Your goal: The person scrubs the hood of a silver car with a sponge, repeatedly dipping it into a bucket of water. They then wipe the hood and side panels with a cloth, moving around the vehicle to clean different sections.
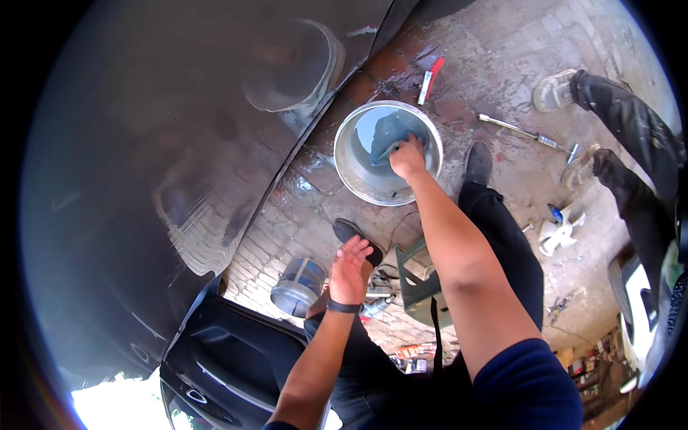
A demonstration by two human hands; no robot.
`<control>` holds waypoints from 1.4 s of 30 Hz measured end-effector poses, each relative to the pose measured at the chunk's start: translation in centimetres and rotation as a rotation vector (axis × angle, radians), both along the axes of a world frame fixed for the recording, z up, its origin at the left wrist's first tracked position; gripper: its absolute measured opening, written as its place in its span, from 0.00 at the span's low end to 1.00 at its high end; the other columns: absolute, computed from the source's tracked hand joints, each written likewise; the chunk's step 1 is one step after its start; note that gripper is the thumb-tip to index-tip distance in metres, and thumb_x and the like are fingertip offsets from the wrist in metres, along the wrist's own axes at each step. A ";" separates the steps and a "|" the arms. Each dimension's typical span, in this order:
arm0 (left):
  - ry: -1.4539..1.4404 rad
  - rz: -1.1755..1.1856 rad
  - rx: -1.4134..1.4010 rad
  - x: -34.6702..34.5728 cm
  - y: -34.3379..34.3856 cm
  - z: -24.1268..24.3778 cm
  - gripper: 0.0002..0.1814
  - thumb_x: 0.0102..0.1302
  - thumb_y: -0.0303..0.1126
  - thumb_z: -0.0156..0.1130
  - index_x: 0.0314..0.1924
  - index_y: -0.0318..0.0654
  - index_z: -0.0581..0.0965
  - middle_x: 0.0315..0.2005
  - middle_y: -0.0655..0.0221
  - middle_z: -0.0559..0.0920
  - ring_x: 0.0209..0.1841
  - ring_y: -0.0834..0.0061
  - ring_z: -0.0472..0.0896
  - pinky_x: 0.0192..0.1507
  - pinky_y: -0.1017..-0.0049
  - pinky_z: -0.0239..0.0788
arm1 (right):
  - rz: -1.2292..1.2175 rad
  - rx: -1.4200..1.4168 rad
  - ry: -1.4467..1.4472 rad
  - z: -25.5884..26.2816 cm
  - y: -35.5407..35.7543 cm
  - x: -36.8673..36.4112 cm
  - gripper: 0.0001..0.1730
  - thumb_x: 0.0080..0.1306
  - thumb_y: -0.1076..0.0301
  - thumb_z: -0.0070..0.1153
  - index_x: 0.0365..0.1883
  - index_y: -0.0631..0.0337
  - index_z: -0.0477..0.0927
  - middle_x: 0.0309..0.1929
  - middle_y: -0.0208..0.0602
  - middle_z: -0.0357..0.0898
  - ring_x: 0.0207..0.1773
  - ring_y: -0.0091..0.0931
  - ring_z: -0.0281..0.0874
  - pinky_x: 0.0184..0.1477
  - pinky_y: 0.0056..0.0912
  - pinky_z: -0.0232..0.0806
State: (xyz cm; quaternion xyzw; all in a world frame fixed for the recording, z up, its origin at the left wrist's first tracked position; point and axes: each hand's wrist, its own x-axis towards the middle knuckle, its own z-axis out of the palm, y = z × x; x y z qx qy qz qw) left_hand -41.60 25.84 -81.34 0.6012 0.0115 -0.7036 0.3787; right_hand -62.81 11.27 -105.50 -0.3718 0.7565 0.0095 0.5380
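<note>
A round metal bucket [344, 177] of cloudy water stands on the wet brick ground before me. My right hand [407, 157] reaches into it, its fingers partly in the water, holding the edge of a thin greenish sheet [386, 155]; most of that sheet is submerged and its kind is unclear. My left hand [349, 271], a dark band at its wrist, hangs in the air below and left of the bucket, fingers extended and holding nothing. To the left spreads a dark car body panel [134, 161] with a pale, contour-ringed sanded patch [201, 236] near its edge.
A red-handled brush [431, 80] lies beyond the bucket. On the right are a slide hammer [524, 130], a white fan blade [559, 232] and another person's legs [623, 102]. Nearer me are a green plastic stool [416, 290], a cut plastic jug [298, 287] and an open car door [231, 360].
</note>
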 end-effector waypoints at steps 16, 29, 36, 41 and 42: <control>0.056 -0.017 0.088 -1.5 -9.1 6.0 0.52 0.78 0.67 0.60 0.90 0.50 0.53 0.86 0.56 0.57 0.85 0.54 0.58 0.82 0.44 0.54 | -0.959 0.047 -0.884 21.5 1.6 -0.7 0.15 0.65 0.67 0.57 0.45 0.65 0.86 0.42 0.41 0.87 0.45 0.36 0.86 0.53 0.43 0.77; 0.188 -0.306 -0.324 -2.2 -17.9 24.0 0.24 0.74 0.28 0.75 0.68 0.39 0.81 0.57 0.67 0.87 0.59 0.73 0.85 0.64 0.69 0.78 | -0.500 -0.288 -1.134 49.8 -0.8 -2.3 0.14 0.69 0.67 0.53 0.40 0.69 0.86 0.44 0.37 0.87 0.53 0.30 0.80 0.67 0.33 0.65; -0.411 -0.737 -0.986 0.4 -26.7 49.8 0.17 0.72 0.26 0.75 0.59 0.41 0.86 0.50 0.70 0.86 0.56 0.75 0.82 0.64 0.70 0.73 | -0.913 -0.692 -1.342 62.4 -3.1 -2.0 0.22 0.71 0.67 0.51 0.56 0.72 0.85 0.67 0.54 0.85 0.71 0.42 0.83 0.69 0.50 0.75; -1.132 -1.182 -1.524 2.4 -33.4 67.0 0.30 0.64 0.27 0.75 0.68 0.41 0.83 0.53 0.54 0.85 0.56 0.54 0.84 0.63 0.61 0.74 | -0.982 -1.090 -1.032 66.1 -9.4 -4.1 0.32 0.78 0.69 0.50 0.80 0.64 0.73 0.78 0.45 0.78 0.79 0.37 0.75 0.82 0.41 0.64; -1.345 -1.253 -1.540 3.1 -34.1 68.4 0.35 0.64 0.29 0.75 0.73 0.44 0.79 0.57 0.51 0.84 0.60 0.50 0.81 0.69 0.56 0.71 | -0.829 -1.238 -0.755 67.4 -11.0 -2.5 0.33 0.80 0.66 0.51 0.82 0.65 0.68 0.82 0.48 0.71 0.83 0.39 0.68 0.84 0.44 0.59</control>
